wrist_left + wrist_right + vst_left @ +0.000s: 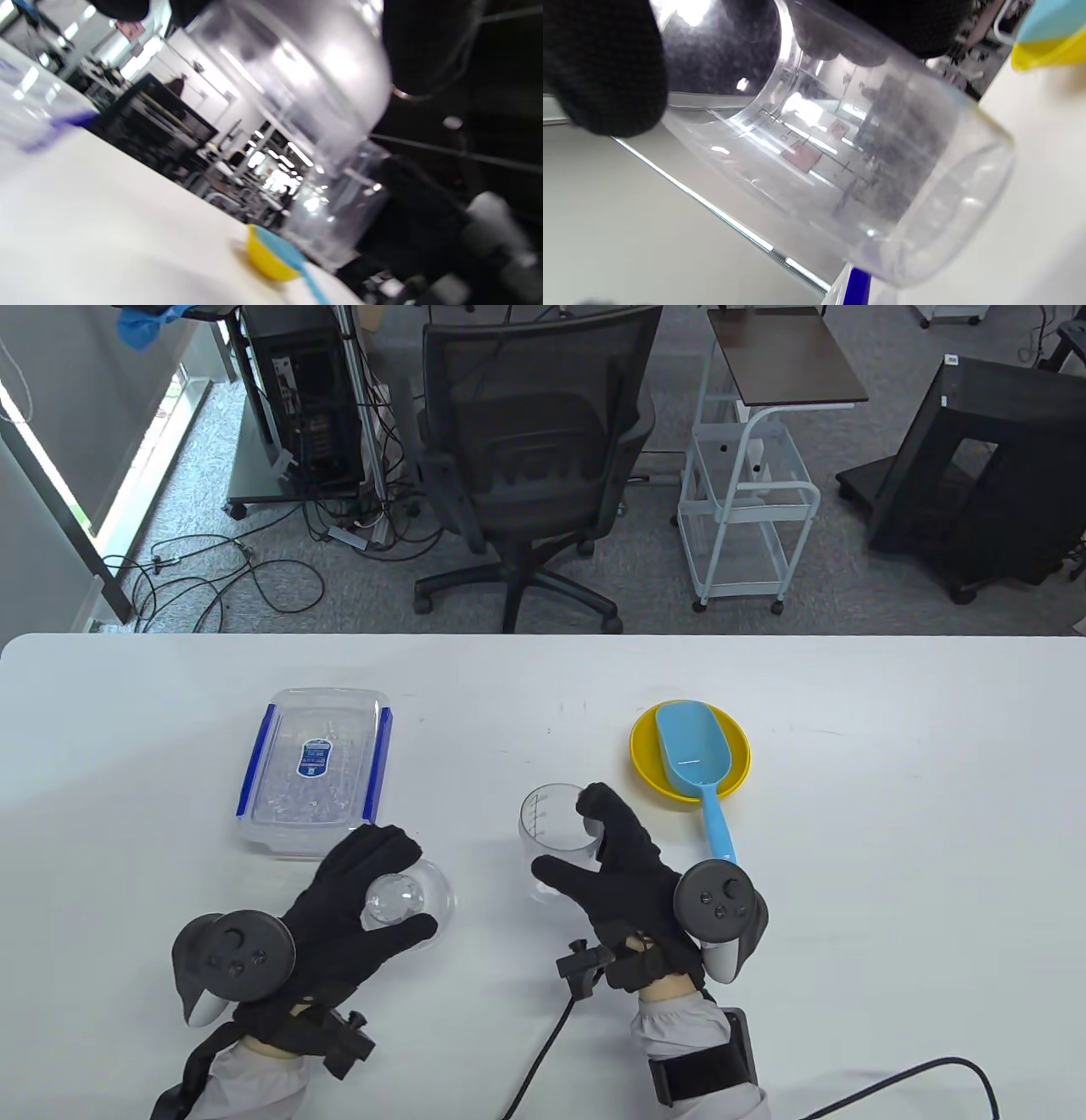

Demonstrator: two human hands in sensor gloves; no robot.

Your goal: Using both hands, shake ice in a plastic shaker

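Observation:
A clear plastic shaker cup [556, 823] with measuring marks stands on the white table, held by my right hand [615, 865], thumb on its near side and fingers over the far rim. The right wrist view shows the cup [840, 169] close up and empty. My left hand [361, 899] grips the clear domed shaker lid [403, 899] just above the table, left of the cup; in the left wrist view the lid [297, 72] fills the top. A clear ice box [316, 768] with blue clips lies at the back left.
A yellow bowl [649, 763] holds a light blue scoop [696, 755], its handle pointing toward my right wrist. An office chair [534, 466] and a white cart [747, 500] stand beyond the table's far edge. Cables trail from both wrists.

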